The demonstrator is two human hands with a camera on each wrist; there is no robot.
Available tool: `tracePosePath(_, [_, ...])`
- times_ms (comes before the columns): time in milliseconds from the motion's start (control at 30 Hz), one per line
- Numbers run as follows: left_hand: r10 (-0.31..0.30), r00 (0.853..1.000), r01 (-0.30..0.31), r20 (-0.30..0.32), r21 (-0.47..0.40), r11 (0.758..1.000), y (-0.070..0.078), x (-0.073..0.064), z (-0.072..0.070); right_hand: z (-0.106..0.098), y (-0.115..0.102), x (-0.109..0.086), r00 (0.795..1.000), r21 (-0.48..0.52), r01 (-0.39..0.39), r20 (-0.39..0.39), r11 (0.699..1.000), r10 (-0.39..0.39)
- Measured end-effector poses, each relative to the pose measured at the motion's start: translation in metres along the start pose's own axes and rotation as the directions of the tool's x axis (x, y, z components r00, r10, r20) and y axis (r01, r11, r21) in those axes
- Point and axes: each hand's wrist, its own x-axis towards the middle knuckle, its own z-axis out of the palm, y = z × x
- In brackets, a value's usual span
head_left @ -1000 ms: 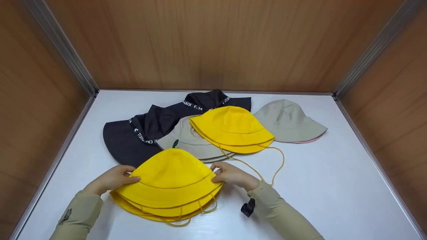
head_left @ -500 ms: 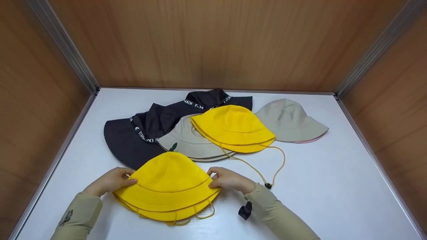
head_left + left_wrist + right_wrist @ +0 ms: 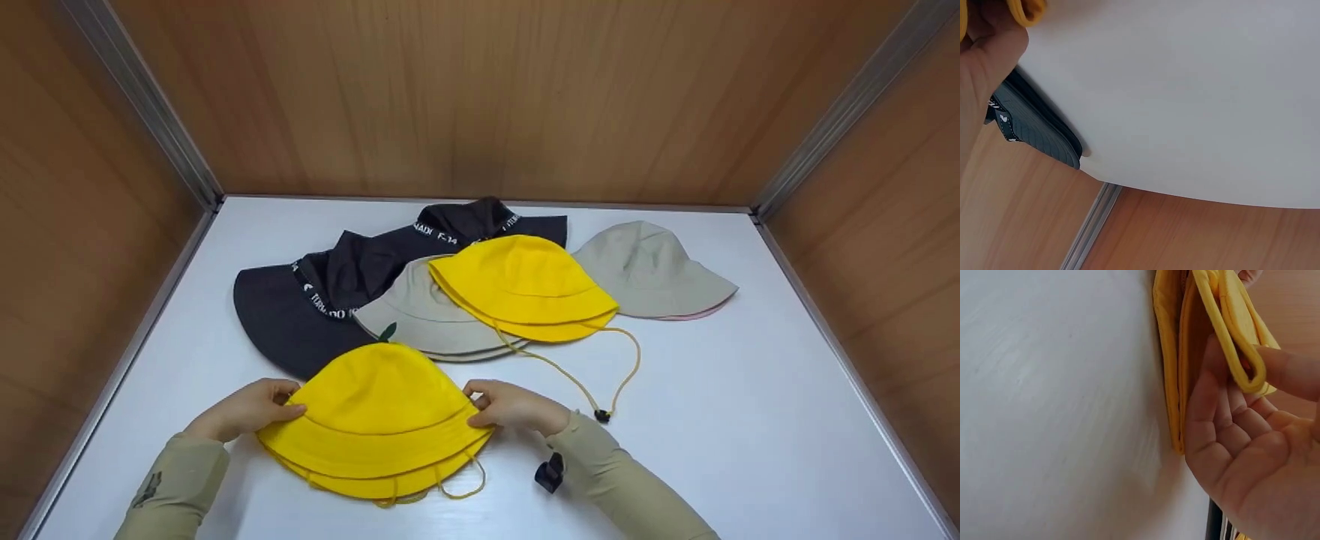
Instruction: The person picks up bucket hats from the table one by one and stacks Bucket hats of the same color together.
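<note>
My left hand (image 3: 251,411) and right hand (image 3: 517,409) pinch opposite ends of the brim of a folded yellow bucket hat (image 3: 382,397), crown pointing away from me. Directly under it lies another folded yellow hat (image 3: 352,489), its brim edge and cord (image 3: 469,493) showing at the front. In the right wrist view, the fingers hold the folded brim (image 3: 1249,377) of the upper hat, and the lower hat (image 3: 1168,354) rests on the table beside them. Only a bit of yellow brim (image 3: 1030,11) at the thumb shows in the left wrist view.
Behind lies an overlapping row: dark hats with white lettering (image 3: 300,322), a beige hat with a green leaf (image 3: 420,315), a yellow hat (image 3: 525,285) with its cord trailing toward me, and a grey-beige hat (image 3: 645,277). Wooden panels (image 3: 480,97) enclose the white table (image 3: 750,420).
Both hands have brought the upper yellow hat slightly down toward me over the lower one. Fewer brim layers show at the front now. The hats behind stay put.
</note>
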Motion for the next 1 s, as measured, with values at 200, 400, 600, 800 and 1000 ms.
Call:
tracePosePath(200, [-0.033,0.999,0.034,-0.028,0.03,0.999,0.0,-0.001,0.002,0.001,0.001,0.003,1.0,-0.049,-0.014,-0.028,0.999,0.012])
tracePosePath(400, [-0.06,0.995,0.064,-0.084,0.054,0.996,0.002,0.0,0.003,0.001,0.0,0.003,0.998,-0.091,-0.004,-0.058,0.996,-0.001])
tracePosePath(600, [-0.07,0.983,0.091,-0.171,0.117,0.989,0.007,-0.001,0.01,0.003,-0.001,0.002,0.996,-0.176,0.005,-0.091,0.984,-0.021])
tracePosePath(800, [-0.07,0.973,0.115,-0.219,0.2,0.973,0.015,-0.003,0.016,0.003,-0.003,-0.004,0.979,-0.327,-0.031,-0.202,0.944,-0.038])
tracePosePath(1000, [-0.055,0.96,0.137,-0.275,0.289,0.948,0.023,-0.003,0.021,0.002,-0.002,-0.008,0.968,-0.412,-0.08,-0.25,0.908,-0.028])
